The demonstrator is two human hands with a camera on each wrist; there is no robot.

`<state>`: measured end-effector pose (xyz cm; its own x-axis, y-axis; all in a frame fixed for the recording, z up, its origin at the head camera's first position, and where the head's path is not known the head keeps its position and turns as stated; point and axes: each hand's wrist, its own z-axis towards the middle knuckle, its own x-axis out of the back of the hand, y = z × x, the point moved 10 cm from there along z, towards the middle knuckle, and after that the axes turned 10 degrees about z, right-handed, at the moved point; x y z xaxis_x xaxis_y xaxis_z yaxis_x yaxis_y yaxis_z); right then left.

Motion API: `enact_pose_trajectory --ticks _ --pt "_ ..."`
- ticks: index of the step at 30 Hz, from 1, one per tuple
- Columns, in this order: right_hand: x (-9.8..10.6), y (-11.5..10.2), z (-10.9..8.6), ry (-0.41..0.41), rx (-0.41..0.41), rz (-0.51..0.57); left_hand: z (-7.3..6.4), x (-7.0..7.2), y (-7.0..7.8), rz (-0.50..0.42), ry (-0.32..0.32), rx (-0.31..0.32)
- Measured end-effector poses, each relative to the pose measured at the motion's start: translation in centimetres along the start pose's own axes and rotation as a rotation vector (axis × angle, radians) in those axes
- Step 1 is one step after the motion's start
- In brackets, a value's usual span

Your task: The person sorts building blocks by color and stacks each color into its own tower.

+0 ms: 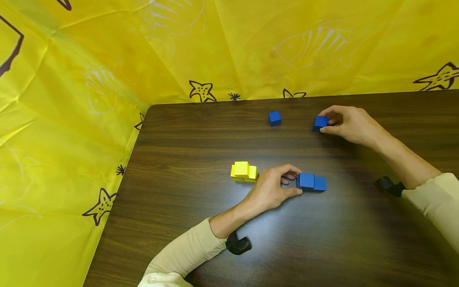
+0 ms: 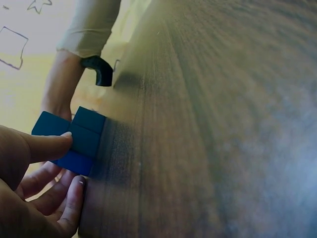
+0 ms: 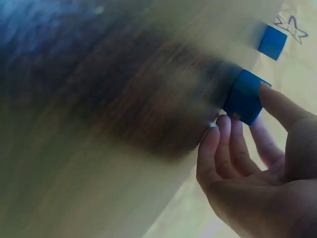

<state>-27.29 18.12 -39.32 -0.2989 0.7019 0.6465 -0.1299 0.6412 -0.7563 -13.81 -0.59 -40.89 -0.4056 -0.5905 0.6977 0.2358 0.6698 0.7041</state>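
Note:
My left hand (image 1: 271,187) holds a small cluster of blue cubes (image 1: 306,180) near the middle of the table, thumb on the near side and fingers on the far side. One cube is stacked above the others. In the left wrist view, the thumb (image 2: 52,147) presses against these blue blocks (image 2: 89,119). Farther back on the right, my right hand (image 1: 353,123) pinches a single blue cube (image 1: 320,123) between thumb and fingers; the right wrist view shows this cube (image 3: 245,96) close up. Whether it touches the tabletop is hard to tell.
Another loose blue cube (image 1: 274,118) lies near the table's back edge. Just left of my left hand stands a small stack of yellow blocks (image 1: 241,170). A yellow patterned cloth (image 1: 244,48) hangs behind and to the left of the dark wooden table (image 1: 179,151).

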Motion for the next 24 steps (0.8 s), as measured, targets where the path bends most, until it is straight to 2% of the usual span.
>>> enact_pose_trajectory --ticks 8,19,24 --pt "-0.2 0.0 0.0 0.002 0.012 0.012 0.0 -0.1 0.0 0.002 -0.001 -0.010" --pt "0.8 0.0 -1.0 0.048 0.012 0.034 0.0 0.0 0.0 0.010 0.004 -0.004" --pt "1.1 0.2 -1.5 0.041 -0.002 0.059 0.0 0.0 0.0 0.001 0.005 -0.004"
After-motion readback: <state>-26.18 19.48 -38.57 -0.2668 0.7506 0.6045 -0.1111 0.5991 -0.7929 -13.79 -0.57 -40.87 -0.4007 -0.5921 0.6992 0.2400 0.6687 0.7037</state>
